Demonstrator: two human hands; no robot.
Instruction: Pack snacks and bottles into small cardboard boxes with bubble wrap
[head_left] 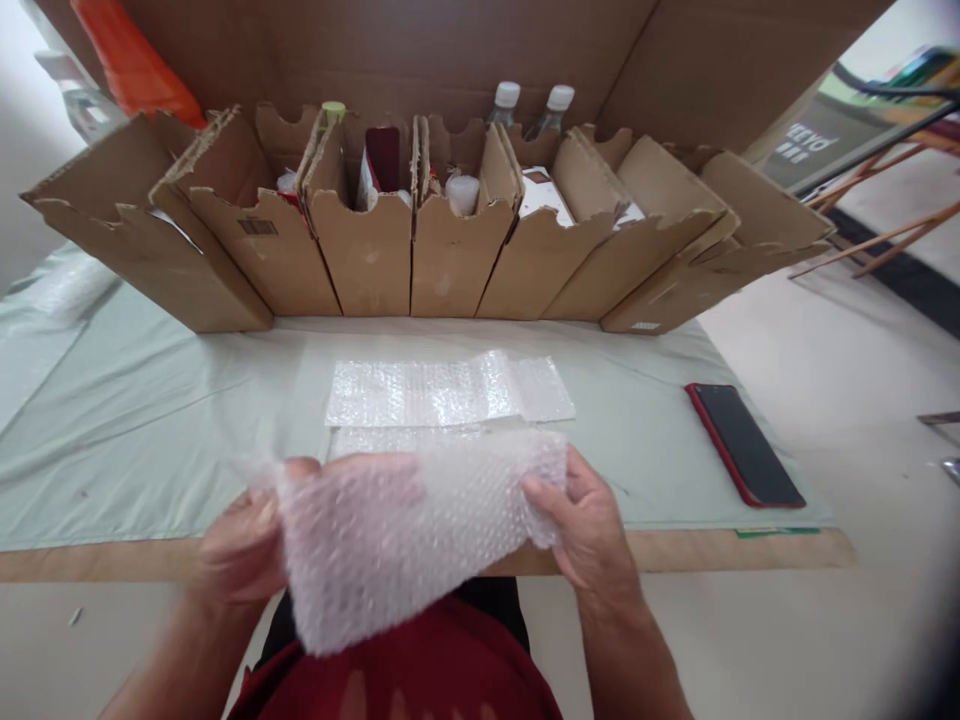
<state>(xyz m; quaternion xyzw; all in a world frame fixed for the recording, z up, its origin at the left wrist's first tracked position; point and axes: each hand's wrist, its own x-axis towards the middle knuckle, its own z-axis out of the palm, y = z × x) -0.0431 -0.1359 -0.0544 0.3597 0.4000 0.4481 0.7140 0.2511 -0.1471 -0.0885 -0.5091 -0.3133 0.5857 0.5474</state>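
Observation:
A sheet of bubble wrap (420, 530) is stretched between my hands, over the table's front edge and my lap. My right hand (589, 515) pinches its right end, thumb on top. At the upper left corner, my left hand (251, 535) is closed on the wrap and somewhat smeared by motion. Just beyond, more bubble wrap pieces (442, 392) lie flat on the cloth, one partly hidden behind the held sheet.
A row of cardboard bins (360, 260) holding bottles and packets stands along the back. To the right lies a phone (742, 445) in a red case on the pale green cloth (187, 420). A bubble wrap bundle (71, 290) sits at far left.

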